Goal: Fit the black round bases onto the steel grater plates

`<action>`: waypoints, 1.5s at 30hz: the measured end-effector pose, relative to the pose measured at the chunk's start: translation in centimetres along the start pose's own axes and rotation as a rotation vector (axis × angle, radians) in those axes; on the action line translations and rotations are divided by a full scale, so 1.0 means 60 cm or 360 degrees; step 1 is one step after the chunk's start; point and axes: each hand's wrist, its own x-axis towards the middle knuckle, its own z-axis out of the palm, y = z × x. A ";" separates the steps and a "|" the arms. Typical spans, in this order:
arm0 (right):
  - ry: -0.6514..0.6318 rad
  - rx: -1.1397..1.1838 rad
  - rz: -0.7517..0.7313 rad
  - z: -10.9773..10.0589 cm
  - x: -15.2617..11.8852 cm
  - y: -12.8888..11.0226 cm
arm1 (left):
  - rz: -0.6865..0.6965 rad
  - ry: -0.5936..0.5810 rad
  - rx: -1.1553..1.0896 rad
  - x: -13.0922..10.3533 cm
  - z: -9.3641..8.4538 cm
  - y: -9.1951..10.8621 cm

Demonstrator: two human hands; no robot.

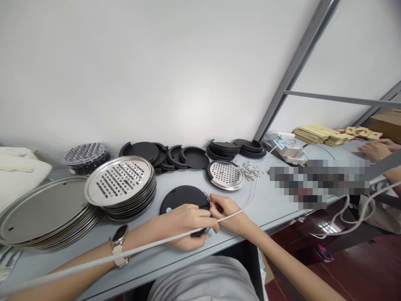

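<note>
A round black disc-shaped piece [181,195] lies near the table's front edge, with a thin metal rim showing at its right. My left hand [189,225], on the wrist with a watch, grips this piece, thumb at its front edge and fingers over its top. At the disc's right edge, my right hand [225,211] pinches a small shiny metal part, mostly covered by the fingertips. Just behind sits a perforated metal grater disc [227,174] in a black holder. Small metal hooks [249,170] are scattered to its right.
Stacks of grater plates [120,179], large metal plates [46,209] and spiked discs [84,154] stand left. Black holders [196,157] line the wall. A white cable [150,243] crosses in front of my arms. Another person's hands [377,148] are far right.
</note>
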 end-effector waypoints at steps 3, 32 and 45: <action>0.0006 0.0003 -0.0002 -0.001 0.000 -0.001 | -0.0006 -0.0006 0.0014 0.000 0.000 0.000; -0.0002 -0.0036 0.0016 0.000 0.000 0.000 | -0.0011 -0.0007 0.0058 0.001 0.000 0.001; -0.0017 -0.0017 0.0026 0.000 0.001 -0.001 | -0.0005 0.0003 0.0063 0.002 0.000 0.001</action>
